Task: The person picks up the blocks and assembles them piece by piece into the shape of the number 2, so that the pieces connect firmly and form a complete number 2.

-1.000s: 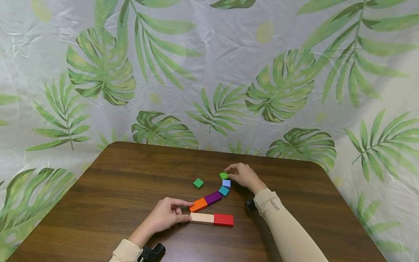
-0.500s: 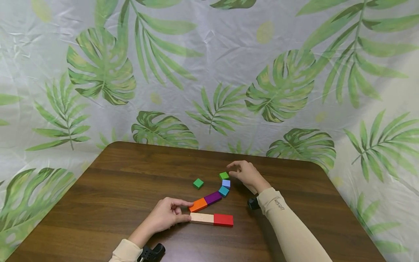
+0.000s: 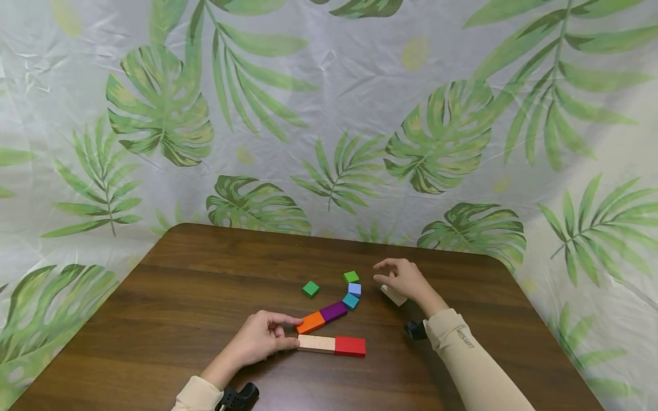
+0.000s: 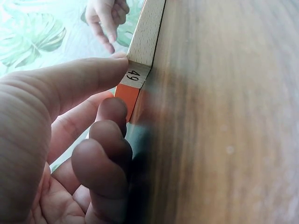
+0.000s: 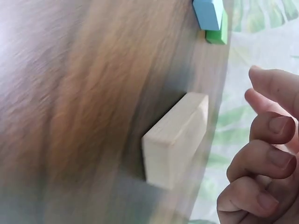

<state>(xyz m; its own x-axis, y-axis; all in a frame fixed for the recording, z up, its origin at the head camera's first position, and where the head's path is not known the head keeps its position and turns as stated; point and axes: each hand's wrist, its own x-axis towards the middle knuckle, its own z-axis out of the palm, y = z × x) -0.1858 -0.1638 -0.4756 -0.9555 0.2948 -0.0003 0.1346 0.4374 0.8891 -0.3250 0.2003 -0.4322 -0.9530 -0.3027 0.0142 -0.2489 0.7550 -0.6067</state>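
Note:
My left hand (image 3: 261, 338) rests at the left ends of two rows of blocks. Its straight thumb touches the pale wooden block (image 3: 316, 343), and its index finger touches the orange block (image 3: 311, 322). A red block (image 3: 350, 346) adjoins the pale one; a purple block (image 3: 334, 311) adjoins the orange. The upper row curves on through a teal block (image 3: 351, 301), a light blue block (image 3: 354, 289) and a light green block (image 3: 352, 277). With fingers loosely bent, my right hand (image 3: 406, 278) hovers above another pale wooden block (image 3: 393, 295), holding nothing; that block shows whole in the right wrist view.
A darker green block (image 3: 311, 289) lies alone left of the curve. The blocks are on a dark brown wooden table (image 3: 205, 268). Behind it hangs a leaf-patterned cloth (image 3: 329, 114).
My right hand has moved right, away from the light green block, and the second pale block has come into sight beneath it. The left hand stays in place.

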